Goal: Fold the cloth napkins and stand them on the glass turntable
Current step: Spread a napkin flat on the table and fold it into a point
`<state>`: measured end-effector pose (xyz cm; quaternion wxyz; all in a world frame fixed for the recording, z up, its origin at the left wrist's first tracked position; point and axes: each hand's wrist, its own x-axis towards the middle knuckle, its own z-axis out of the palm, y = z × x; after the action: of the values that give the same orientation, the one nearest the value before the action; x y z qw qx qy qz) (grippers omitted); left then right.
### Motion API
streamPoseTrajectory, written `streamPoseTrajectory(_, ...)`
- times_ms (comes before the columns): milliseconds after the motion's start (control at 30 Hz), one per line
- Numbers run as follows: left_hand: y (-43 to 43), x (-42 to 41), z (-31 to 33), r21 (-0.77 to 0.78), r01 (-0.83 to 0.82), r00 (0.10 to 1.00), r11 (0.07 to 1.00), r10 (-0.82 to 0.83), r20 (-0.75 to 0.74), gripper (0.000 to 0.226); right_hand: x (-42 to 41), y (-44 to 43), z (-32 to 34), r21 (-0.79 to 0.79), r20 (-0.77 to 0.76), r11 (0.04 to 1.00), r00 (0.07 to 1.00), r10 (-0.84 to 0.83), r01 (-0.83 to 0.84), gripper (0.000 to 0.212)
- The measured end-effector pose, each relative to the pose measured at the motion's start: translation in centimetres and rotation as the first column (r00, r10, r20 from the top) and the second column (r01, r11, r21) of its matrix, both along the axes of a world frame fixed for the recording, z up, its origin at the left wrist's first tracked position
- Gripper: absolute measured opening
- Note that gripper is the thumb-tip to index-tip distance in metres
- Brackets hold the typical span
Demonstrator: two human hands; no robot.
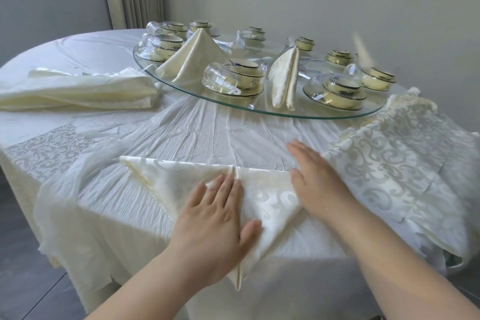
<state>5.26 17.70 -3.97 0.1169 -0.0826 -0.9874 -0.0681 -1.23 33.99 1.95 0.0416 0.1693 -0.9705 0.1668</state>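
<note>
A cream patterned napkin lies folded into a downward-pointing triangle at the table's near edge. My left hand presses flat on its left half, fingers spread. My right hand lies flat on its right corner, fingers together. Beyond them is the oval glass turntable. On the turntable, a folded napkin stands as a cone at the left, and a second folded napkin stands near the front rim.
Several wrapped sets of bowls and glasses crowd the turntable. A pile of unfolded cream napkins lies at the left. Patterned cloths are heaped at the right, overhanging the table edge. A wrinkled white tablecloth covers the round table.
</note>
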Motion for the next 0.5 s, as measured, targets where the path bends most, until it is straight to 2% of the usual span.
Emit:
streamPoseTrajectory(100,-0.3,0.3,0.2,0.016,0.007,0.999,1.000,-0.007,0.037,0.081,0.7,-4.1,-0.3,-0.096,0.023,0.961,0.965,0.261,-0.258,0.048)
streamPoseTrajectory(167,-0.5,0.4,0.1,0.046,0.015,0.998,0.999,-0.018,0.059,0.080,0.5,-5.6,-1.1,-0.144,0.080,0.941,0.944,0.319,-0.306,0.045)
streamPoseTrajectory(200,-0.5,0.5,0.2,0.081,0.023,0.997,0.996,-0.029,0.070,0.078,0.2,-5.8,-1.6,-0.129,0.106,0.944,0.942,0.318,-0.304,0.044)
streamPoseTrajectory(267,-0.6,0.5,1.2,0.145,0.028,0.995,0.989,-0.041,0.089,0.084,-0.3,-5.9,-2.5,0.008,0.129,0.952,0.945,0.302,-0.305,0.044)
streamPoseTrajectory(300,-0.6,0.5,1.7,0.176,0.038,0.995,0.984,-0.053,0.079,0.097,-0.4,-5.8,-2.7,0.068,0.133,0.947,0.944,0.303,-0.313,0.045)
streamPoseTrajectory(333,-0.7,0.3,1.7,0.202,0.034,0.999,0.979,-0.032,-0.013,0.110,-0.4,-5.8,-2.9,0.106,0.140,0.941,0.942,0.306,-0.321,0.046)
streamPoseTrajectory(367,-0.9,0.3,2.0,0.198,0.007,1.000,0.980,-0.010,0.015,0.114,-0.3,-5.8,-2.9,0.134,0.148,0.934,0.939,0.311,-0.330,0.048)
streamPoseTrajectory(433,-1.2,-0.7,2.6,0.127,0.006,1.000,0.992,-0.005,-0.010,0.095,0.0,-5.9,-2.9,0.156,0.114,0.928,0.939,0.324,-0.339,0.065)
streamPoseTrajectory(467,-1.5,-1.6,2.9,0.091,-0.031,0.999,0.995,0.033,-0.028,0.079,0.0,-5.9,-2.9,0.156,0.106,0.931,0.943,0.315,-0.329,0.065)
streamPoseTrajectory(500,-1.8,-2.4,2.9,0.075,-0.071,0.997,0.995,0.073,-0.015,0.064,0.0,-5.9,-2.8,0.150,0.112,0.937,0.947,0.302,-0.316,0.055)
